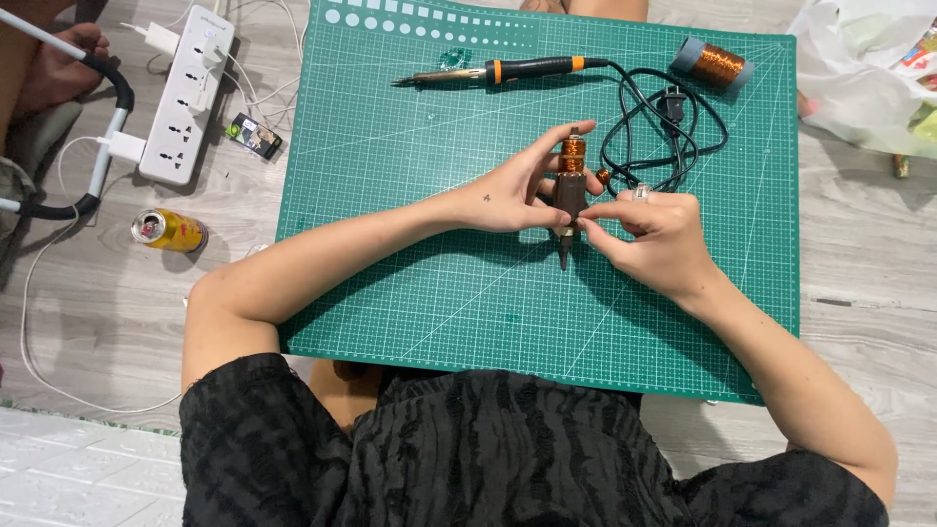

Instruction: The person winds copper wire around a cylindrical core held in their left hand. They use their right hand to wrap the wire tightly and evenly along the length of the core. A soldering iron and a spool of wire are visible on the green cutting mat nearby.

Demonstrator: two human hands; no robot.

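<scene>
Holding one small dark cylindrical tool [568, 200] between them, two bare hands meet at the middle of a green cutting mat [410, 293] laid on a grey wood-look floor [859, 293]. The left hand [517, 190] wraps the tool from its left side, fingers curled round the upper body where a single band of copper wire [573, 148] is wound. The right hand [656, 234], wearing one ring, pinches the lower part of the tool with thumb and fingertips closed narrowly on it. The tool stands roughly upright in the view, its pointed tip [563, 261] facing the person and just clear of both hands.

Elsewhere on the mat lie one soldering iron [508, 70] with a black-and-orange handle, its black cord [664, 137] coiled just beyond the hands, and one spool of copper wire [714, 63] near the far right corner. Off the mat to the left sit one white power strip [185, 98] with two white plugs in it, one yellow drink can [168, 230] lying on its side, and one small dark device [255, 136]. Crumpled plastic bags [859, 68] lie at the far right.
</scene>
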